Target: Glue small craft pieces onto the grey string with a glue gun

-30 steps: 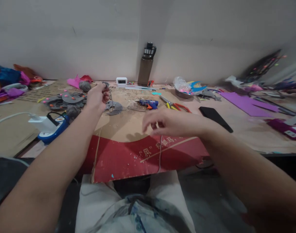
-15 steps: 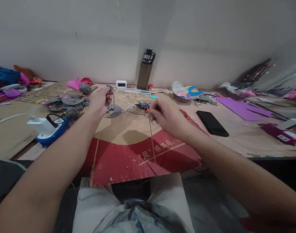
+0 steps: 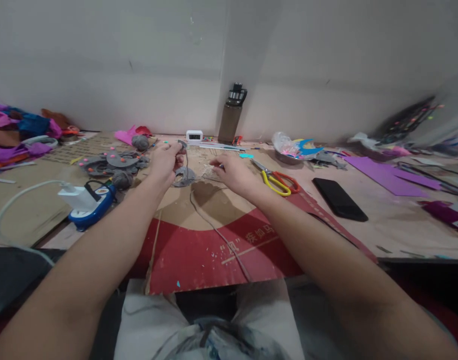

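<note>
Cluttered table (image 3: 382,225): left hand (image 3: 164,162) fingers pinch grey thread (image 3: 213,227), right hand (image 3: 232,175) fingers unreadable; thread wants keeping taut, I'd say

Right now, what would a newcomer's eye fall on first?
Mid-table, the left hand pinches a thin grey yarn strand that trails over the red-and-brown cardboard sheet, with the right hand close beside it. Yellow-and-red-handled scissors and a flat black phone lie just to the right.

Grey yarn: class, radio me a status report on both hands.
Left hand pinching grey yarn. Right hand down on cardboard, grip unclear. Scissors just beside it.
</note>
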Available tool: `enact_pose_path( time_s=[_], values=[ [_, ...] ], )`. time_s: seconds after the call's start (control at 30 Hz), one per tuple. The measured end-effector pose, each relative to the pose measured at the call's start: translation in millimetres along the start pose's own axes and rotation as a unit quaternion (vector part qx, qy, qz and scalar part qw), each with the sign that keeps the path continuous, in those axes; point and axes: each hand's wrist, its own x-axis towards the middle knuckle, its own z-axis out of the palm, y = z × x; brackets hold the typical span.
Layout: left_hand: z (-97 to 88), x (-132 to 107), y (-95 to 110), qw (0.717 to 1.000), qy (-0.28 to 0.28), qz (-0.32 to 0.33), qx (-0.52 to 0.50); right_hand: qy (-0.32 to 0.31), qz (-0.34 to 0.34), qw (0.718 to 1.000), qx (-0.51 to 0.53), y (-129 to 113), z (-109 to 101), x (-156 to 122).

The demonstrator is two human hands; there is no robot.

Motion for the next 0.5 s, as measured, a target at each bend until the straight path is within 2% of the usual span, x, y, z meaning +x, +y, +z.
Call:
enact_pose_path(
  time_s=[0.07, 0.13, 0.23, 0.3, 0.4, 0.5],
  values=[
    [1.3, -1.7, 0.5, 1.0, -0.011, 0.009, -0.004, -0.015, 0.006, 0.999, -0.052, 1.4, 7.2, 7.6],
    [2.3, -3.4, 2.0, 0.999, -0.027, 0.016, -0.01, -0.06, 0.017, 0.993, -0.101, -0.9, 18.2, 14.7],
    [2.7, -5.3, 5.7, 0.998, -0.067, 0.017, -0.014, -0.108, 0.045, 0.986, -0.122, -8.1, 32.6, 21.3],
    [2.2, -5.7, 8.1, 0.995, -0.096, 0.023, -0.011, -0.138, 0.052, 0.982, -0.116, -13.0, 33.4, 20.9],
    [0.5, -4.9, 10.2, 0.994, -0.1, 0.034, -0.009, -0.181, 0.03, 0.978, -0.096, -17.7, 16.2, 10.3],
    [-1.5, -3.1, 10.0, 0.998, -0.063, 0.023, -0.008, -0.27, -0.063, 0.961, -0.021, -18.8, -14.2, -9.6]
  ],
)
